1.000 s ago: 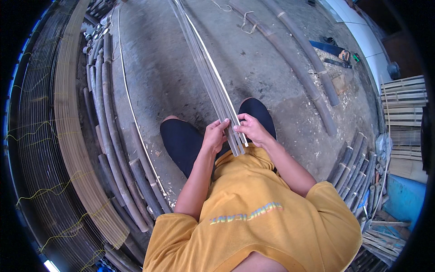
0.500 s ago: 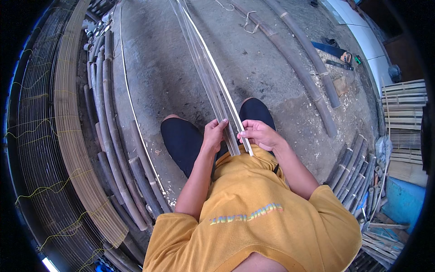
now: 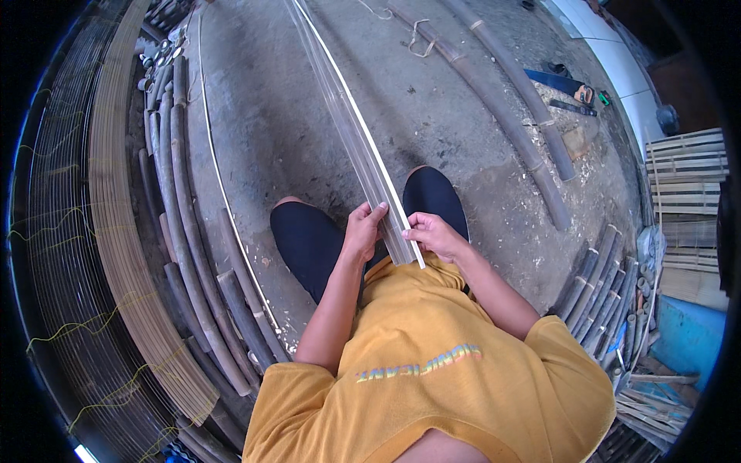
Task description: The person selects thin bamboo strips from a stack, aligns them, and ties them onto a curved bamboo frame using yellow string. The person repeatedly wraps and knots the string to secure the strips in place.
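Between my knees, my left hand is closed around the near part of several long, thin bamboo strips, its thumb lying on top. My right hand pinches a paler bamboo strip near its close end, thumb and fingers pressed together. This strip lies along the right edge of the others. All of them stretch away from my lap over the floor toward the top of the view, and their near ends rest by my yellow shirt.
Cut bamboo poles and a slatted bamboo blind lie on the left. Two long poles cross the floor at the right, near a handsaw and a dark blade. Shorter bamboo lengths are piled to my right.
My right hand has shifted slightly left, and the gap between the pale strip and the others has narrowed. My left hand keeps its hold in nearly the same place.
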The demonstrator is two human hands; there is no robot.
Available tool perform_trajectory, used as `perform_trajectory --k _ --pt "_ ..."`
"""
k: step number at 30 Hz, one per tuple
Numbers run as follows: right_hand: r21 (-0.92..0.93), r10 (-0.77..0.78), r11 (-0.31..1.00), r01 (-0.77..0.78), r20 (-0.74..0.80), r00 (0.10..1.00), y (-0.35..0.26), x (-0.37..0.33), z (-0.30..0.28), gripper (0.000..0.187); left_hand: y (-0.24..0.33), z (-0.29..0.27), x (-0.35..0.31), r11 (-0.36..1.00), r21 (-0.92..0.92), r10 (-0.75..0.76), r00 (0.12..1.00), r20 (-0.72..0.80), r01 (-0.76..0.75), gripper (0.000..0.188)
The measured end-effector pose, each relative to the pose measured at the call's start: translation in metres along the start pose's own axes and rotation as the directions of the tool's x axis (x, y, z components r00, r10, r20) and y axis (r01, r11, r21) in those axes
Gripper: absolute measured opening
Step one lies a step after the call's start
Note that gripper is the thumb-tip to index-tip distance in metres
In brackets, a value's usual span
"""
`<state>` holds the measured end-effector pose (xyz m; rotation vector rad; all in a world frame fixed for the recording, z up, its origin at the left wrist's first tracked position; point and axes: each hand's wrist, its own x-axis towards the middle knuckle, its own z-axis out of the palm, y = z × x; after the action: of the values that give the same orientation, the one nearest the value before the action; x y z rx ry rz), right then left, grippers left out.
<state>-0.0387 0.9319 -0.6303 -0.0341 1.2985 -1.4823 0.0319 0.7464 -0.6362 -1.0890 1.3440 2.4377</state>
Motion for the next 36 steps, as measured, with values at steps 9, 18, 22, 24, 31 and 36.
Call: perform_trajectory --k 9,18,22,24,31,36 --pt "-0.009 0.04 0.999 -0.04 0.02 0.999 -0.008 -0.003 0.003 0.014 0.003 0.007 -0.002 1.0 0.019 0.018 0.999 -0.034 -0.017 0.013" --pt "-0.514 -0.656 0.725 0.457 -0.314 0.686 -0.031 -0.028 0.028 0.012 0.0 0.001 0.001 0.999 0.026 0.044 0.996 -0.071 -0.042 0.012" --pt "-0.604 -0.654 0.686 0.406 -0.269 0.707 -0.03 -0.012 0.021 0.02 0.003 0.002 0.0 1.0 -0.016 0.015 1.0 -0.014 -0.015 0.012" --pt "-0.651 -0.626 0.674 0.35 -0.251 0.739 -0.027 -0.008 0.015 0.024 0.002 0.002 0.002 0.999 -0.032 0.02 1.0 0.023 -0.02 0.013" --pt "-0.263 -0.17 0.954 0.143 -0.083 0.982 -0.022 -0.004 -0.001 0.037 0.009 0.008 -0.006 0.998 -0.061 -0.005 0.999 0.049 0.008 0.015" --pt "-0.074 0.1 0.992 -0.099 0.01 0.995 -0.029 -0.006 -0.014 0.036 0.001 0.004 0.001 0.995 -0.095 0.019 0.999 0.039 -0.015 0.016"
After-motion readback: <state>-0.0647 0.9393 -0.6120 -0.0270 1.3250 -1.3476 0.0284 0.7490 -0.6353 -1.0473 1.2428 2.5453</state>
